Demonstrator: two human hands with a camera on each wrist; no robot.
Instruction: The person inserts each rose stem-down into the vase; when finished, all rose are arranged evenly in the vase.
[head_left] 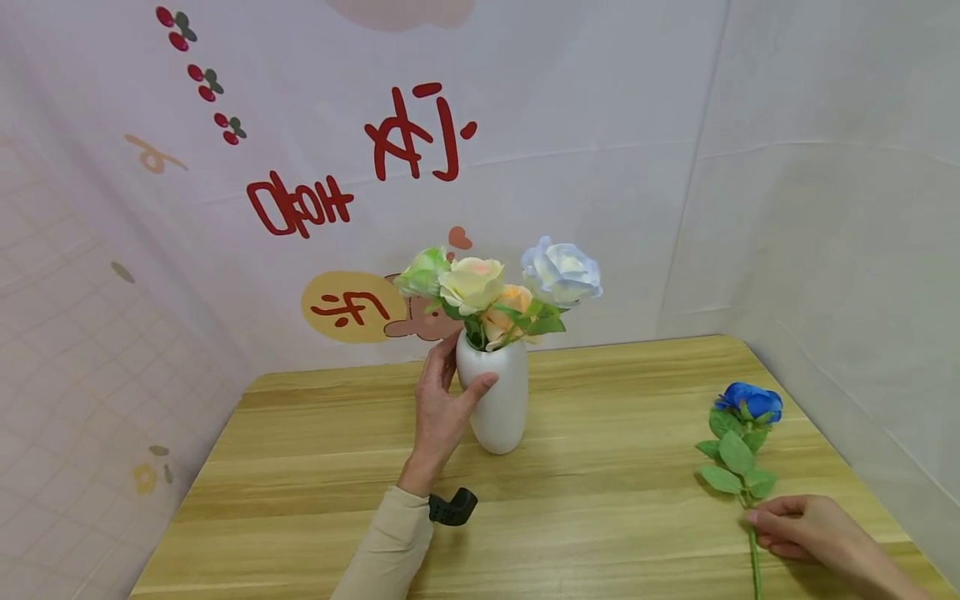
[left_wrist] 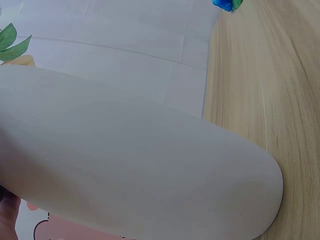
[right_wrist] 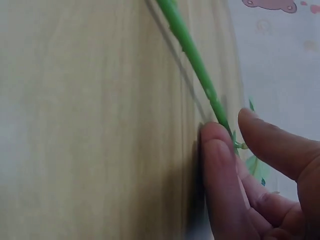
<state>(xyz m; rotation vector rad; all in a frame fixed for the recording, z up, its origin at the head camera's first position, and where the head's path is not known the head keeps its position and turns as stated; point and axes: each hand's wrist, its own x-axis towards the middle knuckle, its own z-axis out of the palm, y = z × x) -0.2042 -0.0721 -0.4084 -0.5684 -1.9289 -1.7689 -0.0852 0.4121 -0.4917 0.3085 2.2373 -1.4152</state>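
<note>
A white vase (head_left: 495, 400) stands on the wooden table, and my left hand (head_left: 442, 408) grips it near the top, thumb across the front. In the left wrist view the vase (left_wrist: 140, 155) fills much of the picture. Out of its mouth rise a green flower (head_left: 422, 272), a cream rose (head_left: 472, 285), a peach rose (head_left: 507, 312) and a pale blue rose (head_left: 562, 271). At the right, my right hand (head_left: 813, 529) pinches the green stem of a blue rose (head_left: 750, 403) below its leaves. The stem (right_wrist: 192, 65) runs between thumb and fingers in the right wrist view.
The wooden table (head_left: 600, 517) reaches back to a pale printed cloth (head_left: 600, 108) hung behind it. White cloth (head_left: 847, 250) also hangs along the right side. A black band (head_left: 453, 507) is on the left wrist.
</note>
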